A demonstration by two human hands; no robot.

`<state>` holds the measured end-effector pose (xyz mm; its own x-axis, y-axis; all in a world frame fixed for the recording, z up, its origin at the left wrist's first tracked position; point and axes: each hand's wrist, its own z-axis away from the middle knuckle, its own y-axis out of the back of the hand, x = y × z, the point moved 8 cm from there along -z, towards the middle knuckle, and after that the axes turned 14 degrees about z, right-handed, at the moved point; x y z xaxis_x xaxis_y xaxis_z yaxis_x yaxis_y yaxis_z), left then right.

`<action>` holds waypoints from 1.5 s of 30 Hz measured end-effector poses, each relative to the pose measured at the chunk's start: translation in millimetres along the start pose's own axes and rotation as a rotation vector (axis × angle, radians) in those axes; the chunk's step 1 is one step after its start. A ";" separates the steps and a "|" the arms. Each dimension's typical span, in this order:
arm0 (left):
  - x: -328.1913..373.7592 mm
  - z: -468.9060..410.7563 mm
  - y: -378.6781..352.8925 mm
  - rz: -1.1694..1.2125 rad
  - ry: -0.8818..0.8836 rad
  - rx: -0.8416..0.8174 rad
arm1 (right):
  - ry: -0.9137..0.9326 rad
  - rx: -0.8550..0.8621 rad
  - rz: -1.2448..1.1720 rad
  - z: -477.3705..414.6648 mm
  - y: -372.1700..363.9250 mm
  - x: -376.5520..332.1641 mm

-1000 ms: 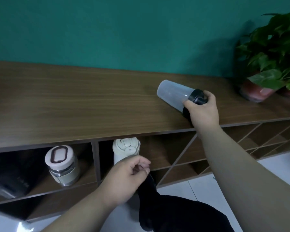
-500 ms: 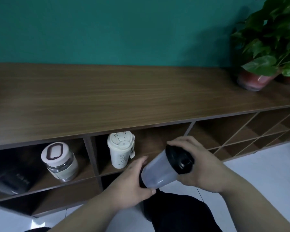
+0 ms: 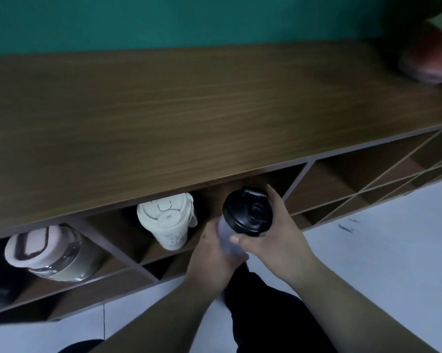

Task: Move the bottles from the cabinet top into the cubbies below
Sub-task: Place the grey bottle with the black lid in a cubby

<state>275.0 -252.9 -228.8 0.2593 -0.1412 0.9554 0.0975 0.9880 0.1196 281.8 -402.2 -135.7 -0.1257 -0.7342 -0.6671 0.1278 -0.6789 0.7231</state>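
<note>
Both of your hands grip the shaker bottle (image 3: 243,225), a frosted translucent cup with a black flip-top lid, held upright in front of the cabinet's upper row of cubbies and just below the front edge of the cabinet top (image 3: 189,110). Your right hand (image 3: 273,238) wraps the lid and upper rim from the right, thumb across the front and fingers curled behind. Your left hand (image 3: 215,256) clasps the cup's lower body from the left. Just left of the bottle, a cream tumbler (image 3: 167,222) stands in the same wide cubby (image 3: 240,194), apart from it. One compartment further left, a glass jar with a pale lid (image 3: 49,253) stands tilted in view, with a dark object blurred at the far left edge. On the cabinet top's far right corner sits a reddish plant pot (image 3: 426,59), blurred. Below you, pale floor tiles (image 3: 380,250) and your dark trouser leg (image 3: 265,301) show between your forearms.
</note>
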 end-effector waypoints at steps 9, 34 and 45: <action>-9.1 -39.5 -4.4 -0.102 -0.067 0.109 | 0.151 -0.043 0.009 -41.9 -9.4 5.4; -20.6 -60.6 -1.2 -0.275 -0.017 0.132 | 0.181 -0.072 0.077 -68.9 -26.2 22.3; -15.8 -58.3 -2.8 -0.267 -0.043 0.122 | 0.160 -0.038 0.086 -69.5 -27.5 23.6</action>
<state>326.7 -257.0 -260.0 0.1988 -0.3973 0.8959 0.0401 0.9167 0.3976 343.7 -401.2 -183.8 0.0453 -0.7789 -0.6256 0.1684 -0.6113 0.7733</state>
